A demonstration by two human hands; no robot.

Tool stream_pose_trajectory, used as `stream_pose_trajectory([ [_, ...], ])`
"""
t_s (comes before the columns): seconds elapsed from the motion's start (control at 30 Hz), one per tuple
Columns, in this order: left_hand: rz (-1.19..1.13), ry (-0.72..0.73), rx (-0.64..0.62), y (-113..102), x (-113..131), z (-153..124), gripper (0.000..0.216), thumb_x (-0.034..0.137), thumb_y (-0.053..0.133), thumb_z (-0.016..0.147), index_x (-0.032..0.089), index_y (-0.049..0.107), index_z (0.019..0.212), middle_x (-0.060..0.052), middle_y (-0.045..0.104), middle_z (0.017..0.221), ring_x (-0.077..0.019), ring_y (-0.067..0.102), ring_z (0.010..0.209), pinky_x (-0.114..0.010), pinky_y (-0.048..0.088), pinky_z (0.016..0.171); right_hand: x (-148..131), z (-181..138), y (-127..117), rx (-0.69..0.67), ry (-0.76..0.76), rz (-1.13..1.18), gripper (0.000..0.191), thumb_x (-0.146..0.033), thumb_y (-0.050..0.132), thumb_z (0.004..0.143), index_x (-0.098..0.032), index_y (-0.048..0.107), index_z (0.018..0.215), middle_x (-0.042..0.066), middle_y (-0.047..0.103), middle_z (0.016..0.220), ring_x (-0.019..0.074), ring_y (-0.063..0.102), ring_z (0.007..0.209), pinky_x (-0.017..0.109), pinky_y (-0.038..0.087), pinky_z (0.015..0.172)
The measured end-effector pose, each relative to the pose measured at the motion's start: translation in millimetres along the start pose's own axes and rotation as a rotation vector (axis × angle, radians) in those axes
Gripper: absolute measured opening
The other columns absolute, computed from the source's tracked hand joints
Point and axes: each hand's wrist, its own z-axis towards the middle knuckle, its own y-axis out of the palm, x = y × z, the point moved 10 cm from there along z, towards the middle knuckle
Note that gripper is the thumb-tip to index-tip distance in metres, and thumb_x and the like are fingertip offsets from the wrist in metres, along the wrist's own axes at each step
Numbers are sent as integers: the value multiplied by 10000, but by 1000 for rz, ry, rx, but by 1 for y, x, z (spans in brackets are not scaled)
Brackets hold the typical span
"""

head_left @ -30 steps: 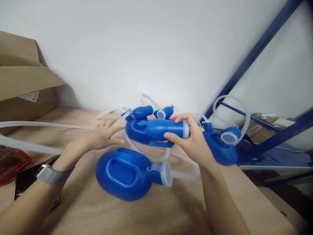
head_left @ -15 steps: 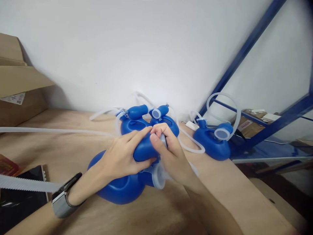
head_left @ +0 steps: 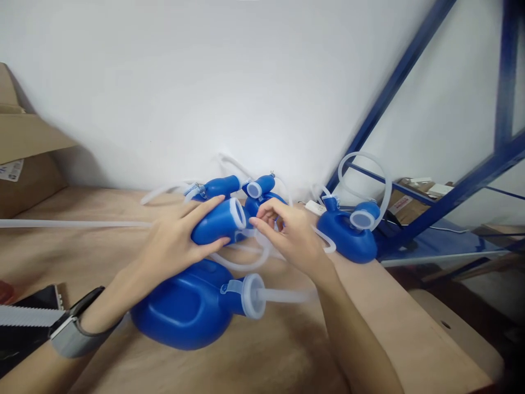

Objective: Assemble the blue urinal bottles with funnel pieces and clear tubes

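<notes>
My left hand (head_left: 176,238) is wrapped round the neck of a blue plastic bottle (head_left: 215,223), which it holds above the table with the white-rimmed mouth pointing right. My right hand (head_left: 289,235) is just right of that mouth, fingers curled in a pinch. I cannot make out what they pinch. A thin clear tube (head_left: 246,264) loops below both hands. In front lies a larger blue container (head_left: 180,309) on its side, with a white cap (head_left: 252,295) and a tube running right.
More blue bottles (head_left: 260,189) with tubes stand at the wall, and another (head_left: 348,243) with a looped tube sits right. A cardboard box (head_left: 28,158) is at the left, a blue metal rack (head_left: 410,71) at the right. A corrugated hose (head_left: 28,316) crosses a black object lower left.
The left hand moved onto the bottle and took over the grip. The right hand left the bottle's body, worked at its mouth and now sits just off it.
</notes>
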Motion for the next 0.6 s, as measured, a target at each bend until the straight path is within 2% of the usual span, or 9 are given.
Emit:
stream_pose_trajectory([
  [0.07, 33, -25, -15, 3, -11, -1, 770, 625, 721, 898, 285, 521, 1559, -99, 669, 1461, -363, 676, 1250, -495, 536, 1073, 10, 0, 14, -119, 17, -114, 190, -410, 633, 1035, -230, 669, 987, 0, 701, 867, 169, 657, 798, 315, 513, 758],
  [0.17, 19, -75, -56, 11, -24, -1, 817, 675, 718, 875, 280, 516, 1561, -98, 659, 1478, -373, 653, 1288, -505, 520, 1097, 21, -4, 42, -328, 42, -209, 401, -569, 656, 994, -263, 655, 1255, 43, 736, 1155, 237, 697, 1047, 374, 548, 881],
  [0.23, 0, -92, -107, 20, -28, -2, 835, 720, 705, 858, 283, 533, 1548, -90, 664, 1473, -371, 658, 1278, -494, 535, 1076, 24, -4, 49, -327, 54, -322, 583, -599, 692, 959, -273, 563, 1424, 90, 644, 1414, 296, 627, 1277, 431, 542, 980],
  [0.3, -8, -96, -157, 30, -29, -3, 845, 759, 680, 851, 297, 540, 1544, -81, 653, 1491, -375, 651, 1290, -488, 548, 1052, 28, -3, 54, -313, 69, -404, 583, -559, 675, 985, -264, 530, 1466, 115, 566, 1528, 313, 556, 1389, 442, 529, 1021],
  [0.37, 0, -98, -195, 38, -29, -4, 838, 778, 654, 856, 307, 546, 1541, -79, 653, 1486, -380, 652, 1280, -491, 556, 1024, 35, -4, 62, -377, 94, -443, 403, -481, 604, 1048, -252, 601, 1380, 111, 620, 1472, 296, 583, 1360, 413, 522, 1003],
  [0.43, 20, -100, -232, 44, -29, -5, 821, 769, 638, 869, 303, 551, 1539, -87, 673, 1444, -379, 671, 1230, -488, 562, 985, 44, -7, 70, -493, 125, -471, 262, -425, 536, 1087, -247, 687, 1205, 81, 725, 1282, 270, 666, 1212, 363, 516, 909],
  [0.5, 48, -104, -272, 49, -29, -7, 817, 753, 638, 873, 302, 545, 1548, -94, 694, 1395, -377, 690, 1170, -472, 571, 925, 49, -12, 74, -610, 131, -477, 283, -421, 490, 1102, -252, 716, 1079, 46, 759, 1132, 237, 702, 1058, 308, 479, 788],
  [0.6, 99, -103, -321, 52, -28, -8, 828, 733, 638, 875, 324, 503, 1583, -96, 697, 1380, -380, 708, 1114, -450, 572, 833, 53, -20, 69, -716, 129, -500, 314, -402, 457, 1095, -253, 716, 1001, 24, 758, 1039, 192, 684, 884, 271, 386, 658],
])
